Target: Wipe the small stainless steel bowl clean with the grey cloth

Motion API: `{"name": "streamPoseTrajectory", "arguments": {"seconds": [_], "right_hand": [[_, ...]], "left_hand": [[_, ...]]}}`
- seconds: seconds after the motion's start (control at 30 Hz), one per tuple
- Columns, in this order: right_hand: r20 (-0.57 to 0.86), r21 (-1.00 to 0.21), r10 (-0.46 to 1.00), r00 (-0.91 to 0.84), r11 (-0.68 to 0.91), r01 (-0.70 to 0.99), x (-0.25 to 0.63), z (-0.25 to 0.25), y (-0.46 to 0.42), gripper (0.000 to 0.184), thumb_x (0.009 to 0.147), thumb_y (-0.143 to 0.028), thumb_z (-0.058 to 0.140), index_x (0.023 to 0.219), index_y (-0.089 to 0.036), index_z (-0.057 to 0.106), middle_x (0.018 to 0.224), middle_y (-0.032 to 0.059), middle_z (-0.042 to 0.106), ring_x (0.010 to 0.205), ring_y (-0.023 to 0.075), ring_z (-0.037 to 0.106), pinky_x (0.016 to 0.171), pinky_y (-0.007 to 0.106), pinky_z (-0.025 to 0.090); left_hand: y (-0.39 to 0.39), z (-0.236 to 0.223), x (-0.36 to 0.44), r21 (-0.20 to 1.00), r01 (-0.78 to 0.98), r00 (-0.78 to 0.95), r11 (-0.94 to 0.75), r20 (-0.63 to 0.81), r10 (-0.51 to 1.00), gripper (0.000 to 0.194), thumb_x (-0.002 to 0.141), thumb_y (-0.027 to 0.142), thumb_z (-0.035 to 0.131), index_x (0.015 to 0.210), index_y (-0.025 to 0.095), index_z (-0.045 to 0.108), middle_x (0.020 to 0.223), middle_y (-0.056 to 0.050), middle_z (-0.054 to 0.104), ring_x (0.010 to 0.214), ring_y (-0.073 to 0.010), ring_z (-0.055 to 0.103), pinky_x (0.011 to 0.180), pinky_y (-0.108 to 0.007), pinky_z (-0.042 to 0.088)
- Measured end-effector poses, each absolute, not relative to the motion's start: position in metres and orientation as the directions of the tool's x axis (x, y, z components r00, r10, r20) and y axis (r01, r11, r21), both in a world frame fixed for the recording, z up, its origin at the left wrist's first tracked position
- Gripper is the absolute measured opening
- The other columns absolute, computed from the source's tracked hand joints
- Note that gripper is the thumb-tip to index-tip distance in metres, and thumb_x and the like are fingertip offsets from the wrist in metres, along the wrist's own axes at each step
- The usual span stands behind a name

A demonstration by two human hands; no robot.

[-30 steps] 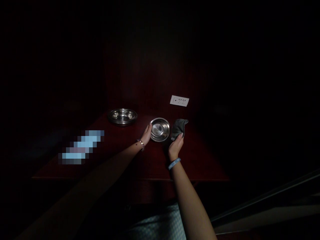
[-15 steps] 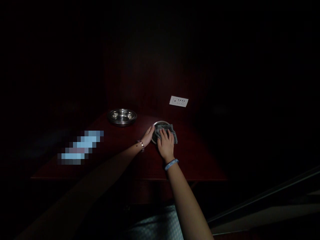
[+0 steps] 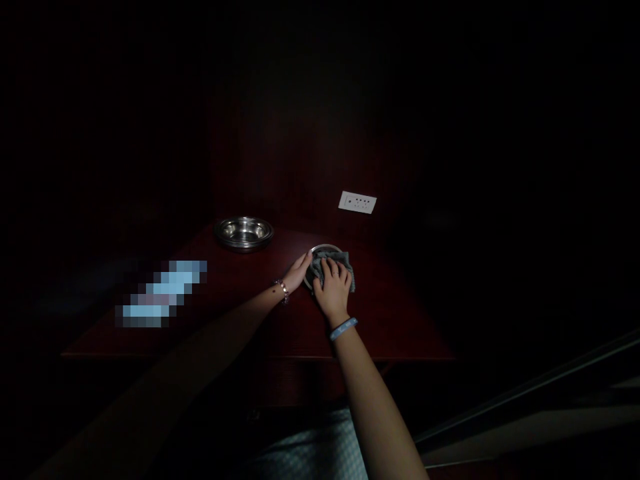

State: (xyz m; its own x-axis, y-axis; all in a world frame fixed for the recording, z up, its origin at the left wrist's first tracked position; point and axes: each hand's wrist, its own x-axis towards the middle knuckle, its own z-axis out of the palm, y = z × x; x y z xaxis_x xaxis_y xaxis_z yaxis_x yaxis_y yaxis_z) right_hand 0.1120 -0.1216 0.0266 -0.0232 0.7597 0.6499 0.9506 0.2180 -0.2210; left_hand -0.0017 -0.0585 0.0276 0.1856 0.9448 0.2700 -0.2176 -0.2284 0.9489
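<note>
A round metal dish [image 3: 327, 247] with a shiny rim is on the dark red table, mostly covered by a grey-green cloth [image 3: 343, 257]. My left hand [image 3: 298, 270] grips the dish at its left edge, thumb over the rim; the other fingers are hidden. Pressing the cloth down into the dish is my right hand [image 3: 333, 290], its fingers bent and slightly spread over the fabric. The bottom of the dish is out of sight beneath cloth and hand.
Several stacked stainless steel dishes [image 3: 244, 233] sit at the table's back left. A blurred-out bright patch [image 3: 165, 293] lies near the left edge. A white socket panel [image 3: 357, 202] is on the back wall. The table's front edge [image 3: 200, 357] runs below my arms.
My right hand has shifted slightly to the right with the cloth, and its fingers are more bent. The dish has moved a little toward me. My left hand still grips the rim.
</note>
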Motion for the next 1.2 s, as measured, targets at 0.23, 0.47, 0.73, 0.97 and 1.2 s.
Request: {"name": "streamPoseTrajectory", "arguments": {"seconds": [0.23,0.47,0.73,0.97,1.2], "right_hand": [[0.636,-0.242,0.769,-0.059,0.271,0.932,0.111,0.029,-0.122,0.046,0.087,-0.022,0.046,0.132,-0.016,0.053,0.137,0.0115,0.052,0.125,0.0304,0.04,0.108,0.049,0.026],[0.57,-0.299,0.793,-0.215,0.444,0.845,0.11,0.033,-0.122,0.038,0.089,-0.016,0.04,0.122,-0.014,0.059,0.129,0.0089,0.06,0.119,0.0225,0.05,0.106,0.036,0.034],[0.423,-0.234,0.897,-0.13,0.247,0.94,0.105,0.041,-0.128,0.028,0.092,-0.02,0.04,0.105,-0.017,0.064,0.106,0.0078,0.071,0.095,0.0199,0.064,0.087,0.029,0.042],[0.439,-0.128,0.897,-0.053,0.121,0.984,0.102,0.046,-0.132,0.029,0.092,-0.028,0.042,0.097,-0.016,0.068,0.096,0.0103,0.073,0.088,0.0211,0.066,0.085,0.031,0.04],[0.443,-0.119,0.896,-0.038,0.101,0.988,0.104,0.045,-0.131,0.029,0.093,-0.027,0.041,0.096,-0.016,0.068,0.097,0.0102,0.073,0.089,0.0209,0.065,0.085,0.031,0.039]], "left_hand": [[-0.059,0.026,-0.002,0.943,-0.212,0.205,-0.257,0.3,0.932,0.045,0.092,0.048,0.04,0.119,0.019,0.062,0.127,-0.006,0.065,0.131,-0.023,0.047,0.111,-0.034,0.034],[-0.056,0.026,-0.004,0.947,-0.145,0.147,-0.285,0.306,0.941,0.052,0.091,0.053,0.038,0.117,0.014,0.061,0.125,-0.011,0.065,0.121,-0.0223,0.055,0.108,-0.033,0.036],[-0.054,0.025,-0.004,0.949,-0.118,0.098,-0.293,0.304,0.948,0.055,0.091,0.055,0.037,0.118,0.013,0.061,0.12,-0.01,0.067,0.115,-0.0236,0.058,0.104,-0.033,0.041],[-0.055,0.025,-0.003,0.944,-0.103,0.129,-0.312,0.324,0.937,0.053,0.092,0.054,0.036,0.112,0.012,0.064,0.11,-0.011,0.071,0.111,-0.0234,0.061,0.103,-0.034,0.042],[-0.051,0.024,-0.002,0.922,-0.07,0.109,-0.38,0.386,0.916,0.045,0.09,0.047,0.044,0.109,0.011,0.064,0.112,-0.013,0.069,0.112,-0.0246,0.06,0.104,-0.037,0.042]]}}
